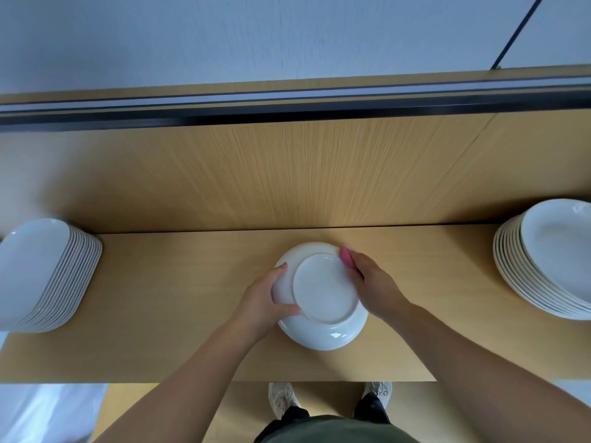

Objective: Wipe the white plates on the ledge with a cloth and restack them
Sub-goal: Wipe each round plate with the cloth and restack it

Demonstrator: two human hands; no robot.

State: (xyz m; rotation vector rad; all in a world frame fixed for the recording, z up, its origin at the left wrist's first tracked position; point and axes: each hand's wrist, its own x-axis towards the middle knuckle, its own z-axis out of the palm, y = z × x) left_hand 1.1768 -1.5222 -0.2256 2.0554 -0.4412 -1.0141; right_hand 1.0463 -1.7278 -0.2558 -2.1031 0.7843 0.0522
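One white plate (323, 292) is upside down, foot ring up, over the middle of the ledge (176, 298); whether it touches the ledge cannot be told. The left hand (262, 298) grips its left rim, fingers hidden beneath. The right hand (374, 286) is curled around a pink cloth (346, 257) at the far right rim, where only a tip of the cloth shows. The left stack (41, 276) and right stack (543, 260) are cut off at the frame edges.

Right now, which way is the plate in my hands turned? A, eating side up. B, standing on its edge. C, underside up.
C: the plate shows its round foot ring upward, the left hand gripping its rim and the right hand holding a pink cloth at its far edge.
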